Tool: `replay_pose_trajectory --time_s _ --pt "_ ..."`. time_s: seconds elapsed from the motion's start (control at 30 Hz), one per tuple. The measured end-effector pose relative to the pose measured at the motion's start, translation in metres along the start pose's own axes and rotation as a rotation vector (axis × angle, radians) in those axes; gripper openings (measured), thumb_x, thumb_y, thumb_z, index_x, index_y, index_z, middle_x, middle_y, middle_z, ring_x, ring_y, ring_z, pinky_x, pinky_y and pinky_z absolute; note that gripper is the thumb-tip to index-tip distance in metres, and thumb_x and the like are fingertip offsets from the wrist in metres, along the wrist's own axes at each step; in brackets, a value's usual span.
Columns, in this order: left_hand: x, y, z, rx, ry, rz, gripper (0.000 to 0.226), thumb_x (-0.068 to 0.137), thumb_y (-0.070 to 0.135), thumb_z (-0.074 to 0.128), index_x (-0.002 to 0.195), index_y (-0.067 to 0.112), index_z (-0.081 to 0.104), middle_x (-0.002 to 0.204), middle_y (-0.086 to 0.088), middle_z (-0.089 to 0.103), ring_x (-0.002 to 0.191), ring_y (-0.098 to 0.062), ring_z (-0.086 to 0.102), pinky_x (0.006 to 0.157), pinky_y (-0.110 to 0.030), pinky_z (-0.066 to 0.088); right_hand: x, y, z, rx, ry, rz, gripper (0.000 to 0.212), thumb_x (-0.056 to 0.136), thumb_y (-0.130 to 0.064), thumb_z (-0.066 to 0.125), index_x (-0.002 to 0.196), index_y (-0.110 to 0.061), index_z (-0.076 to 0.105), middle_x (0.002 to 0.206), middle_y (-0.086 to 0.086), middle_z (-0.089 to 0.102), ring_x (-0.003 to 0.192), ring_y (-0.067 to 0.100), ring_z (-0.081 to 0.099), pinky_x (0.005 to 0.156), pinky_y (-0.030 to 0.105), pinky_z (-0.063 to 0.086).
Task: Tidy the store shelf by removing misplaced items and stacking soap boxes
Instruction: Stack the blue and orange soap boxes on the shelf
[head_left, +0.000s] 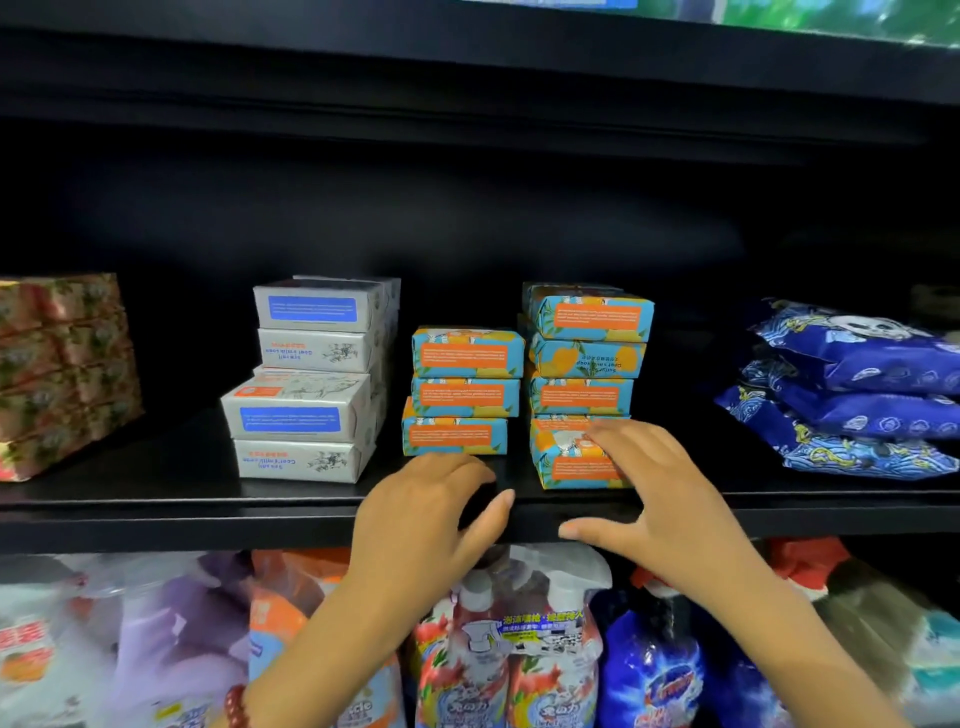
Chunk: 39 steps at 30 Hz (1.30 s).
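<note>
The floral-wrapped packs (62, 374) at far 9 o'clock are cut off by the frame edge. The print on every box is too small to be read. The bottom orange-and-blue soap box (566, 462) of the four-high stack (587, 364) at 3 o'clock is partly covered by the right hand (644, 499). Its spread, nearly straight fingers are laid on the box and nothing is gripped.

A three-high stack (462, 389) of the same soap is seen just to 9 o'clock of it, apart from it. The left hand (415, 514) is held over the shelf edge (208, 514) at 6 o'clock of this stack, loosely curved and empty.

White soap boxes (311, 379) are stacked further toward 9 o'clock, and blue pouches (852, 400) are piled at far 3 o'clock. The spray bottles (509, 649) on the lower shelf are blurred and partly hidden by both forearms.
</note>
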<state>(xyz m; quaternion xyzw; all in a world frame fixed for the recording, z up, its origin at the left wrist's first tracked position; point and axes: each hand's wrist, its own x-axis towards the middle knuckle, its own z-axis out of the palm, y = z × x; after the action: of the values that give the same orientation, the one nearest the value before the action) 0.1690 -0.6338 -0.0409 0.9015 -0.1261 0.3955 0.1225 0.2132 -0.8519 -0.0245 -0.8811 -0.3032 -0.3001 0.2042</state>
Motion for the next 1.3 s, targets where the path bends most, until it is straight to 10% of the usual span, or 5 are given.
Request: replay_pose_trajectory --time_s 0.17,0.43,0.8,1.1,1.3 --pt "-0.001 0.002 -0.002 -0.001 -0.006 -0.011 0.04 0.087 0.052 0.042 0.086 0.025 0.071 0.082 0.012 0.068 0.076 -0.01 0.065 0.051 -0.025 0.049 -0.008 -0.003 0.003 -0.039 0.103 -0.069 0.073 0.057 -0.036 0.087 0.121 -0.018 0.057 0.114 -0.008 0.054 0.11 0.009 0.039 0.084 0.021 0.036" --pt "0.0 0.002 -0.007 -0.097 -0.014 -0.103 0.039 0.087 0.054 0.041 0.089 0.03 0.072 0.084 0.015 0.07 0.079 -0.004 0.064 0.056 -0.024 0.05 -0.023 -0.008 -0.007 -0.021 0.272 -0.197 0.041 0.077 -0.025 0.07 0.114 -0.016 0.057 0.106 -0.002 0.061 0.101 0.013 0.053 0.076 0.026 0.05" --pt "0.032 0.026 -0.042 -1.269 -0.31 -0.615 0.055 0.072 0.052 0.068 0.084 -0.002 0.069 0.075 -0.015 0.07 0.063 -0.017 0.066 0.055 -0.023 0.053 0.0 -0.041 -0.009 -0.083 0.549 -0.501 0.018 0.094 -0.009 0.055 0.111 -0.007 0.056 0.108 0.014 0.067 0.11 0.027 0.057 0.094 0.041 0.048" --pt "0.017 0.024 -0.034 -1.219 -0.004 -0.364 0.027 0.078 0.024 0.074 0.1 0.01 0.067 0.098 0.0 0.074 0.093 -0.014 0.07 0.076 -0.02 0.053 -0.003 -0.048 -0.022 0.487 0.199 0.055 0.077 0.073 -0.056 0.064 0.14 -0.03 0.035 0.136 -0.028 0.036 0.126 -0.01 0.036 0.098 0.003 0.029" --pt "0.013 0.025 -0.03 -1.172 -0.03 -0.163 0.035 0.077 0.027 0.07 0.109 0.019 0.057 0.11 0.004 0.069 0.103 -0.013 0.065 0.081 -0.019 0.05 0.002 -0.049 -0.033 0.513 0.167 0.086 0.06 0.07 -0.031 0.075 0.126 -0.028 0.054 0.12 -0.016 0.055 0.111 -0.007 0.05 0.085 0.004 0.04"
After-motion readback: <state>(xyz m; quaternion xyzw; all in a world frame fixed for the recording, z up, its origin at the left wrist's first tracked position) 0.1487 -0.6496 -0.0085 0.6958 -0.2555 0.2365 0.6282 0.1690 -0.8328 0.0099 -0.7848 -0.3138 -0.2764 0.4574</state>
